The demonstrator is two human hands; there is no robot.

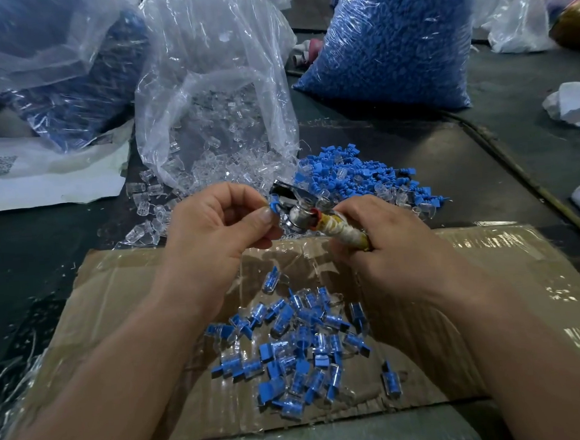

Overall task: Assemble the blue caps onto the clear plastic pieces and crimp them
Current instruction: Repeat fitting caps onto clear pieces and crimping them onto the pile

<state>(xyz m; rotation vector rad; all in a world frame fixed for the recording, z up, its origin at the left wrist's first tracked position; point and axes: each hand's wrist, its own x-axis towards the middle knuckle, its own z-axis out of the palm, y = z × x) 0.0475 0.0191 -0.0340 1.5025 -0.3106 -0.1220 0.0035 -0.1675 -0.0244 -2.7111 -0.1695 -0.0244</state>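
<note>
Two hands worked together just above the far edge of a cardboard sheet [474, 275] on the dark tabletop [449, 160]. The left hand [220, 224] had its grip pinched, thumb against curled forefinger, on one small capped piece [274, 208], blue at the visible end. The right hand [382, 237] had its grip clenched round the tape-wound handle of a metal crimping tool [298, 217]. The tool's long axis ran from the near right, at the handle, up to the far left, where its shiny head pointed towards the left hand. The piece sat at the left of that head, touching it or just beside it; whether it was already seated in the tool's mouth could not be told. The crimp seemed to turn on that meeting: the left hand, the nearer one, would probably feed the piece rightwards into the head while the right squeezed. A heap of finished pieces [301, 349], blue caps inside clear shells, lay on the cardboard between the forearms, which suggested the work was well under way. Beyond the hands, loose blue caps [354, 174] were piled on the right, and clear plastic pieces [220, 121] spilled from an open bag on the left.
</note>
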